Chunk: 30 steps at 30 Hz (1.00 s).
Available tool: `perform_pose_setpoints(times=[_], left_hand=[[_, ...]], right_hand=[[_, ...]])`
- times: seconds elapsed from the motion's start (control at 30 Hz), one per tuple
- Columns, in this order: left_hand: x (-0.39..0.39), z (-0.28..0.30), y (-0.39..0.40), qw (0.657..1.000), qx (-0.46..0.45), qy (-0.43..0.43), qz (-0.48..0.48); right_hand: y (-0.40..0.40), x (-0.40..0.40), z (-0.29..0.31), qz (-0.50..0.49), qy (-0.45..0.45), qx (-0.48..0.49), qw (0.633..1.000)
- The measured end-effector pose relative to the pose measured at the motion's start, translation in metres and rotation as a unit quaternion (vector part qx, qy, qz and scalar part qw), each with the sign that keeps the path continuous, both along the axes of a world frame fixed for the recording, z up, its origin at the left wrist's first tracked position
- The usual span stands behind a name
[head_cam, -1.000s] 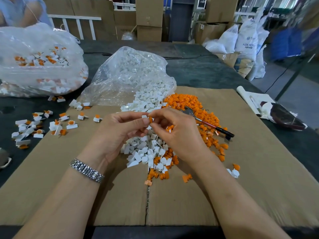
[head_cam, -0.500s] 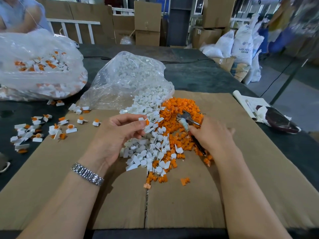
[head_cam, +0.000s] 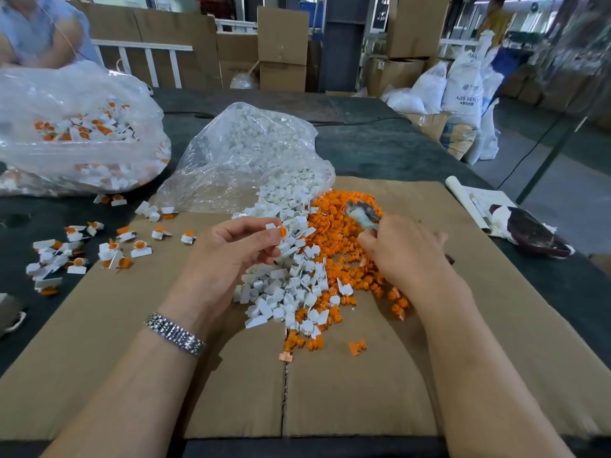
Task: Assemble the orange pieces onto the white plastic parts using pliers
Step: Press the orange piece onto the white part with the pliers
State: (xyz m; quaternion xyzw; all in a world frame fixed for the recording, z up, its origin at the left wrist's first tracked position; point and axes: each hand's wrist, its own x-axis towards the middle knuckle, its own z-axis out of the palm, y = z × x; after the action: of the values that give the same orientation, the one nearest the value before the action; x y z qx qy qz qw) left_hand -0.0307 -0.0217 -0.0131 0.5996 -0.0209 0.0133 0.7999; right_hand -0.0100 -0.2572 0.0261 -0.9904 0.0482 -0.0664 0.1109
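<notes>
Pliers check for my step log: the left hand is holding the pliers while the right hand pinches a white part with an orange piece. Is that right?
No, the hands are swapped. The head view shows the right hand gripping the pliers, while the left hand pinches the white part with an orange piece.

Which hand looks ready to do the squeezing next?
The right hand: it grips the pliers, lifted above the orange pieces. The left hand pinches a white part with an orange piece on it.

Loose orange pieces [head_cam: 344, 226] lie heaped beside white plastic parts [head_cam: 291, 276] on cardboard; blurred pliers [head_cam: 362, 213] above.
</notes>
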Motion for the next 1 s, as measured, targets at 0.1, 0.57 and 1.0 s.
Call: perform_pose_setpoints(times=[0.1,0.57,1.0], left_hand=[[-0.001,0.002,0.001,1.000,-0.022,-0.012,0.000],[-0.006,0.011,0.000,0.997,-0.060,-0.019,0.043],[-0.006,0.012,-0.003,0.998,-0.042,0.000,0.048]], right_hand=[[0.006,-0.013,0.020,0.066,0.035,0.198,0.977],[0.043,-0.046,0.031,0.232,0.239,0.261,0.906],[0.055,-0.053,0.019,0.242,0.199,0.238,0.919]])
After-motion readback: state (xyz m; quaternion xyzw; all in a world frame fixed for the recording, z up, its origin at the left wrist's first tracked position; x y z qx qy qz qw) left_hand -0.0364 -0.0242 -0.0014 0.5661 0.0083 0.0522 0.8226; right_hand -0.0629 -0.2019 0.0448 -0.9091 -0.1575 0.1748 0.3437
